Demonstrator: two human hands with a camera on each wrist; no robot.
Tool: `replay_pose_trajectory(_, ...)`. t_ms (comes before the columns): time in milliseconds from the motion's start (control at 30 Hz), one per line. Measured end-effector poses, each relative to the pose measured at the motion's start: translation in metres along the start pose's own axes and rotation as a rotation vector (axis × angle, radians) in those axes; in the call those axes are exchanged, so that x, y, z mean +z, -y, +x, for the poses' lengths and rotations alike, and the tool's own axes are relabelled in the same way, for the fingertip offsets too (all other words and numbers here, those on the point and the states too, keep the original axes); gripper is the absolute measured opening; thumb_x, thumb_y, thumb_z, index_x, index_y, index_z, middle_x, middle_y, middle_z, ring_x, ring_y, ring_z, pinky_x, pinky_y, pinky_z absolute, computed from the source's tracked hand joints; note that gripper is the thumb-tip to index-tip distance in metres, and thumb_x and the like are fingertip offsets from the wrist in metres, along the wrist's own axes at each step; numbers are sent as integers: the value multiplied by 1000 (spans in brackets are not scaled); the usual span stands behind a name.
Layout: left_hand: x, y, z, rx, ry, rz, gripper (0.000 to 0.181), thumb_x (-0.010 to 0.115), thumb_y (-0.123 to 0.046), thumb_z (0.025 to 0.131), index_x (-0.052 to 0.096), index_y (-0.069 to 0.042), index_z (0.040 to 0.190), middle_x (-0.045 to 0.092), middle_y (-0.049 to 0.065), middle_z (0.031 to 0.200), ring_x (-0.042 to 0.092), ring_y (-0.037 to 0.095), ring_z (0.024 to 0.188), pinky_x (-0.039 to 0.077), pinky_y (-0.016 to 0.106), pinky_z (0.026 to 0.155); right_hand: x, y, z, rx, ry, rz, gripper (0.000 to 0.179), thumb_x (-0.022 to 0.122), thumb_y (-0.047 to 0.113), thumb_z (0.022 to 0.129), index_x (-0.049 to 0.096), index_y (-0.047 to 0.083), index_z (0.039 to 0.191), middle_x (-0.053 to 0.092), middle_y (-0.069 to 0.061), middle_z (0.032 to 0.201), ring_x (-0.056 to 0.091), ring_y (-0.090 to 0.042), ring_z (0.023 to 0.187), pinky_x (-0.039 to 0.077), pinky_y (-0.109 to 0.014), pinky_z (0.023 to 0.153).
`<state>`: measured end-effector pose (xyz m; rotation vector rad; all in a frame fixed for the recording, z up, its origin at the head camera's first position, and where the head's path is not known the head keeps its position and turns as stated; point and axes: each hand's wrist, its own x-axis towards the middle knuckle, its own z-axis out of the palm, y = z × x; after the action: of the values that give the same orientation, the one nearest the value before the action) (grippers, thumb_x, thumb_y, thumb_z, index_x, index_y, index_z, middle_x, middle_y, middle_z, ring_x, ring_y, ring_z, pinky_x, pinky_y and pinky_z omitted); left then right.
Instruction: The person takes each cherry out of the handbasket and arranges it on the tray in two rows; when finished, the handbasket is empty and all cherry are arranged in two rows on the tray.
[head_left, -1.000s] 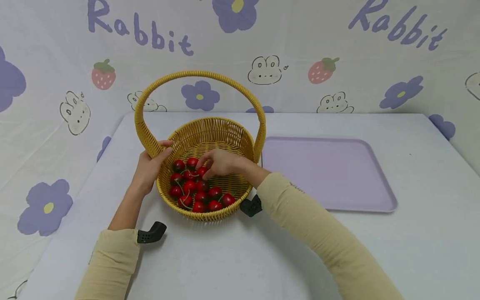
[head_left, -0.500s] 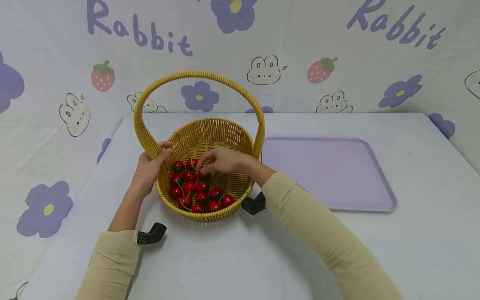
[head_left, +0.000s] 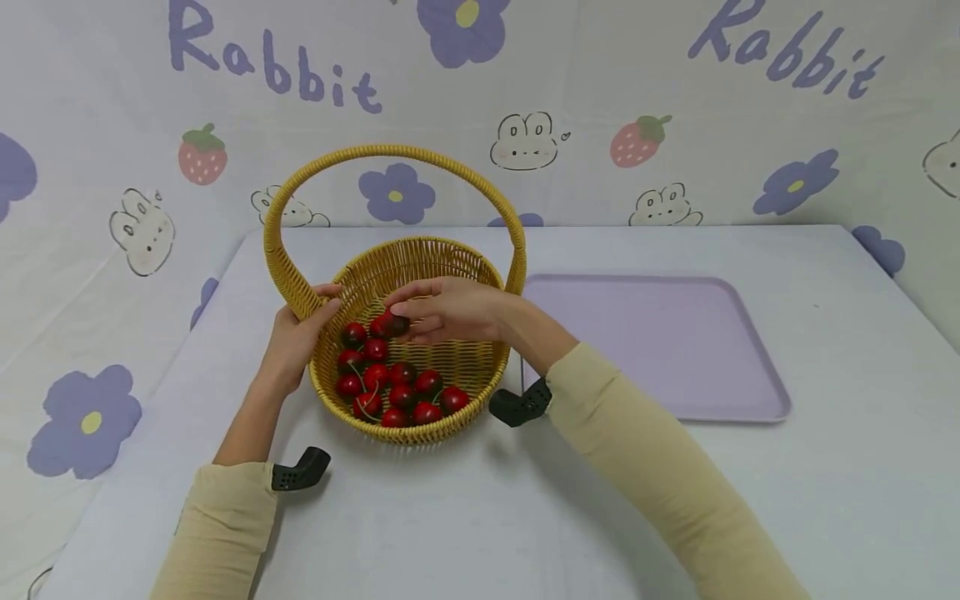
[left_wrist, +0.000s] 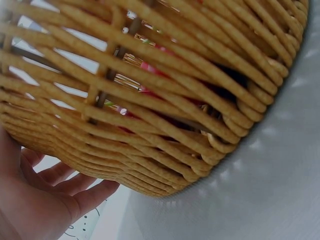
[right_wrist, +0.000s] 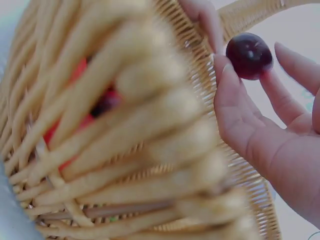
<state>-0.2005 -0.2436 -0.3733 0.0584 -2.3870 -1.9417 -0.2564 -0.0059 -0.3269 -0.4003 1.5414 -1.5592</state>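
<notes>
"What's the biggest thing on your feed?"
"In the head view I have a white table. On it stands a yellow wicker basket, its arched handle upright, and just right of that lies a flat lilac tray."
"And inside the basket?"
"Red cherries, bunched toward the near left."
"How are the hands?"
"I see the left hand gripping the basket's side at the foot of the handle. The right hand pinches one dark cherry between thumb and fingers."
"Where's that cherry?"
"Over the basket's inside; I can't tell whether it touches the redder one beside it."
</notes>
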Motion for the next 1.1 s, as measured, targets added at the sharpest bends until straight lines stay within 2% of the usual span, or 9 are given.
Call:
replay_pose_trajectory(167, 2, 1, 1, 1, 5, -5, 45, 51, -26, 100, 46, 1, 136, 39, 17, 143, 35, 28, 131, 26, 47, 106, 3, 4, -14, -26, 47, -56, 39, 62, 7, 93, 51, 1, 130, 56, -15, 124, 52, -40, 116, 36, -50, 100)
replay_pose_trajectory(300, 2, 1, 2, -2, 19, 1, 46, 51, -25, 100, 45, 1, 137, 39, 17, 143, 35, 29, 131, 26, 48, 106, 3, 4, -32, -42, 79, -184, 38, 63, 8, 92, 53, 1, 128, 58, -15, 119, 56, -38, 112, 38, -50, 98)
replay_pose_trajectory(500, 0, 0, -1, -10, 39, 9, 47, 51, -24, 99, 43, 0, 139, 38, 18, 144, 36, 30, 130, 27, 49, 105, -5, 1, -66, -53, 94, -344, 37, 66, 10, 90, 56, 4, 125, 61, -13, 107, 61, -33, 102, 44, -47, 93)
replay_pose_trajectory(667, -2, 0, -4, -11, 43, 8, 48, 50, -25, 100, 43, 0, 140, 36, 17, 146, 34, 30, 131, 26, 50, 105, -20, -2, -99, -102, 102, -421, 35, 68, 12, 88, 59, 5, 122, 59, -12, 104, 57, -27, 96, 47, -42, 86)
replay_pose_trajectory(933, -1, 0, -3, -1, 40, 18, 47, 50, -25, 100, 43, 0, 140, 36, 18, 146, 34, 31, 132, 26, 51, 106, -63, -14, -148, -106, 104, -400, 27, 67, 6, 87, 60, 1, 112, 61, -16, 104, 59, -31, 92, 49, -38, 82)
replay_pose_trajectory(1000, -1, 0, -3, -2, 38, 20, 47, 50, -25, 100, 43, -1, 140, 36, 17, 146, 34, 31, 132, 26, 51, 106, -76, -20, -156, -107, 70, -377, 26, 67, 7, 88, 59, 2, 112, 61, -15, 103, 59, -32, 93, 48, -38, 83)
replay_pose_trajectory(1100, -1, -1, -3, 1, 35, 19, 47, 50, -25, 100, 43, 0, 140, 36, 18, 146, 34, 31, 132, 26, 50, 106, -94, -28, -162, -93, -27, -319, 27, 66, 10, 90, 58, 4, 114, 61, -14, 106, 58, -30, 96, 48, -38, 85)
